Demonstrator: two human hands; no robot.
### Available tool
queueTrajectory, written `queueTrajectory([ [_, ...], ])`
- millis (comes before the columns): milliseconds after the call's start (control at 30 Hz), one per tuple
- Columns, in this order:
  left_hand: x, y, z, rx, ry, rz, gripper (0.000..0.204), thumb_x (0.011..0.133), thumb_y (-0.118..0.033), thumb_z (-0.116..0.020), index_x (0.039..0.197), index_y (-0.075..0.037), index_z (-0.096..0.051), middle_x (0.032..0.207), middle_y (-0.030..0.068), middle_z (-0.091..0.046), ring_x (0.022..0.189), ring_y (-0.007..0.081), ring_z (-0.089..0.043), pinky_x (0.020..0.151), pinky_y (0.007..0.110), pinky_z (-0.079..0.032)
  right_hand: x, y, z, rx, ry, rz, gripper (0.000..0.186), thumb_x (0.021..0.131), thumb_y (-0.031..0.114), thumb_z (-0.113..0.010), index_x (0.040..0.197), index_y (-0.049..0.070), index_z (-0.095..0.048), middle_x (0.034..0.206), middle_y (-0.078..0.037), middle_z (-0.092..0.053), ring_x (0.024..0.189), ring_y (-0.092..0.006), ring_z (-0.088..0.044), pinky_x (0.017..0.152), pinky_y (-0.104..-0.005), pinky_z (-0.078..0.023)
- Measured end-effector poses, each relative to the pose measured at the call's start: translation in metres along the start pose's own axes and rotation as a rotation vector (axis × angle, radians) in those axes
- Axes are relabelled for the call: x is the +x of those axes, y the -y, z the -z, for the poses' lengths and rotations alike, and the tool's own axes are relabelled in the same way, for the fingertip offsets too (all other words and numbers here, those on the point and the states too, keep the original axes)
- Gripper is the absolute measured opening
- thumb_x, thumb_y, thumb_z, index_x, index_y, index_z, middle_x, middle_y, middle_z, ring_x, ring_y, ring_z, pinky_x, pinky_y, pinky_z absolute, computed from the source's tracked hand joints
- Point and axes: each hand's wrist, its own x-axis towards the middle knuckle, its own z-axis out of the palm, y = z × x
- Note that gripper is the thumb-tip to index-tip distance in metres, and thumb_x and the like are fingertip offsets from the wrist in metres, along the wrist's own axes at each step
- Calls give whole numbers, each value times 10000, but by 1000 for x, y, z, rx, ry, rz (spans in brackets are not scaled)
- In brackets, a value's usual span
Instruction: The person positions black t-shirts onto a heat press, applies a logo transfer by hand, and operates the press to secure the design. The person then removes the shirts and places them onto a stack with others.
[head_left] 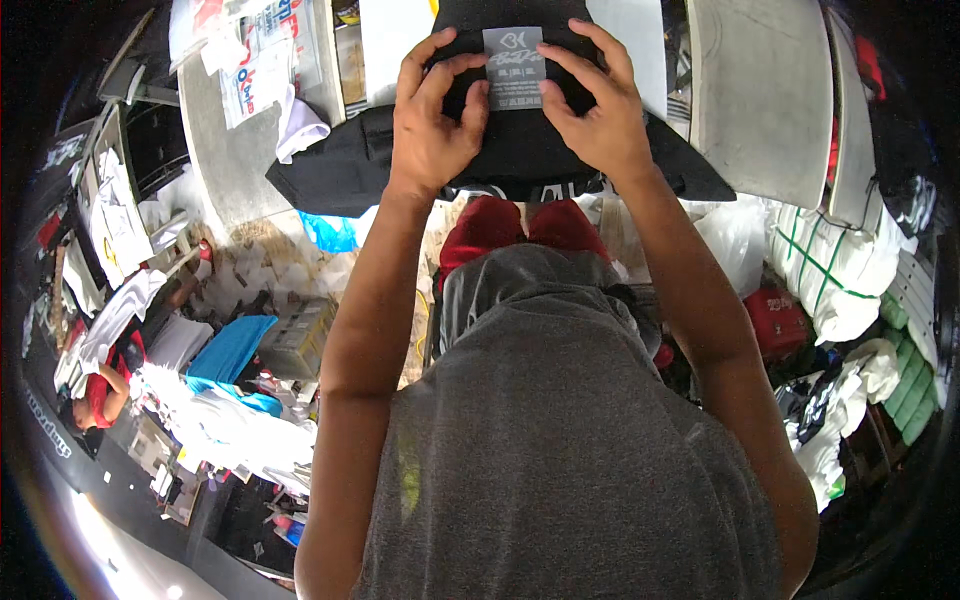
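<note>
A black garment [520, 150] lies spread over a platform at the top middle, its lower edge hanging toward my lap. On it rests a small grey rectangular label [513, 88] with white print. My left hand [437, 115] is at the label's left edge, with forefinger and thumb tips on it. From the other side, my right hand [605, 105] touches the right edge in the same way. The label lies flat between both hands, their other fingers curved over the black cloth. The fingertips' exact grip is hard to make out.
Grey curved tabletops [755, 110] flank the platform. A printed plastic bag [262, 65] and a white cloth [300, 125] lie at the left. White bundles tied with green strap [825, 265] stand right. Further left, a person in red [105, 390] is near piles of white cloth [220, 415].
</note>
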Motion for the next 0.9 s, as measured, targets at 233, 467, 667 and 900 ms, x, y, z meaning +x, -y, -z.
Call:
queueTrajectory([
  [233, 0, 2, -1, -51, 6, 36, 228, 853, -27, -657, 1075, -30, -708, 1321, 166, -548, 1206, 313, -562, 1012, 369, -453, 8, 13, 5, -10, -3, 19, 425, 768, 103, -784, 1179, 183, -710, 1400, -92, -467, 1239, -285, -518, 1001, -376, -476],
  [467, 0, -1, -2, -5, -31, 4, 245, 803, -17, -687, 1042, -67, -713, 1296, 180, -556, 1147, 332, -598, 940, 372, -503, 11, 27, 17, 5, 77, -52, 404, 800, 71, -728, 1199, 67, -668, 1429, -211, -424, 1311, -414, -423, 1063, -463, -413],
  [667, -1, -1, 0, -54, -6, 39, 248, 863, -26, -632, 1100, -49, -702, 1315, 162, -559, 1213, 314, -559, 1017, 376, -451, 8, 18, 12, 20, 40, -37, 333, 859, 45, -667, 1192, 52, -674, 1398, -214, -469, 1257, -397, -489, 1011, -438, -448],
  [900, -2, 2, -1, -67, -1, 56, 235, 876, -28, -622, 1097, -48, -701, 1313, 164, -562, 1198, 314, -572, 1013, 372, -455, 7, 15, 10, 59, 51, -80, 305, 875, 53, -657, 1179, 44, -681, 1397, -221, -471, 1243, -392, -505, 1004, -431, -451],
])
